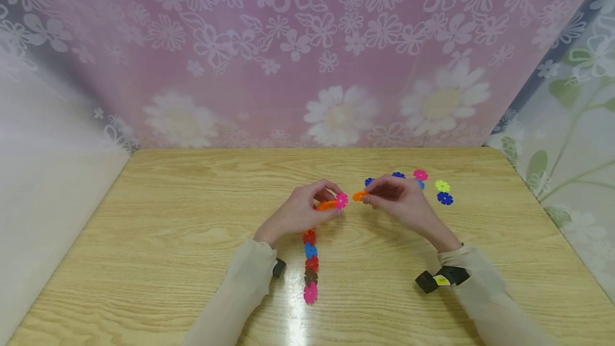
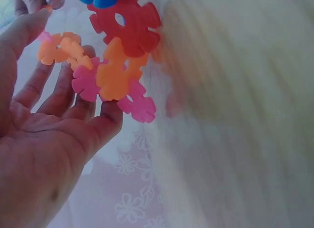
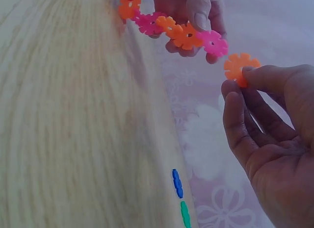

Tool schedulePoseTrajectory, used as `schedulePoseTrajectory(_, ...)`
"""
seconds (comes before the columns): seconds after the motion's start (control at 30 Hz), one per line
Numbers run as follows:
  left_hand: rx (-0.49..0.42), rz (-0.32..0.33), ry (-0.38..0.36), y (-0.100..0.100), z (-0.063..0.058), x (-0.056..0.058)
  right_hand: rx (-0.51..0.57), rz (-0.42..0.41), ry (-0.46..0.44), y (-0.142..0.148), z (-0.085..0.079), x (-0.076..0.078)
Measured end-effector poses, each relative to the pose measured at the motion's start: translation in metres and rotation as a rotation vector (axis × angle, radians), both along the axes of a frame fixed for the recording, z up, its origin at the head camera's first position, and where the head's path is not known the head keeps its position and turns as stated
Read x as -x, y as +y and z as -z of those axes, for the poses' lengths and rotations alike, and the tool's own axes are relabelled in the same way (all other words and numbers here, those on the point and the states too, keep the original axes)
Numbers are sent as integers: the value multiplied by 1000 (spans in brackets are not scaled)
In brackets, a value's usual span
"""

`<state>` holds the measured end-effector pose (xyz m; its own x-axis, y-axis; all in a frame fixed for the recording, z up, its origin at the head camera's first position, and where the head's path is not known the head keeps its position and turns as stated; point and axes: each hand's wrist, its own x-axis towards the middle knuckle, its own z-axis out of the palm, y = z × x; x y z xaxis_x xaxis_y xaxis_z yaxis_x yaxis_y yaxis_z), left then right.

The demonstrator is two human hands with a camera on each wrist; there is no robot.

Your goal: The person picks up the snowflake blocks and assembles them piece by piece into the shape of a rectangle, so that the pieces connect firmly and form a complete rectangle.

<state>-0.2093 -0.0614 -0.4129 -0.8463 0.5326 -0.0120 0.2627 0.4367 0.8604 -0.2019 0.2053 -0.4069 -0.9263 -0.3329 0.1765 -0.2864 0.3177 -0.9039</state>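
In the head view, the left hand [image 1: 299, 210] pinches a chain [image 1: 310, 250] of multicoloured, flower-shaped plastic discs, its tail on the wood-grain table [image 1: 192, 228]; the right hand [image 1: 403, 200] pinches a loose orange notched disc [image 1: 358, 196].

In the left wrist view, orange and pink links [image 2: 112, 76] cross the left hand's fingers.

In the right wrist view, the loose disc is just apart from the chain's pink end [image 3: 213, 43].
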Motion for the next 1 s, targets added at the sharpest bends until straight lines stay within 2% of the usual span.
schedulePoseTrajectory(0.5, 30, 56, 53, 1, 2, 1, -57, -23, 0, 1, 4, -3)
schedulePoseTrajectory(0.77, 97, 96, 86, 2, 1, 0, -71, -45, 7, 5, 8, -3)
schedulePoseTrajectory(1.0, 134, 96, 109, 3, -1, -1, -104, -31, 10, 7, 10, -4)
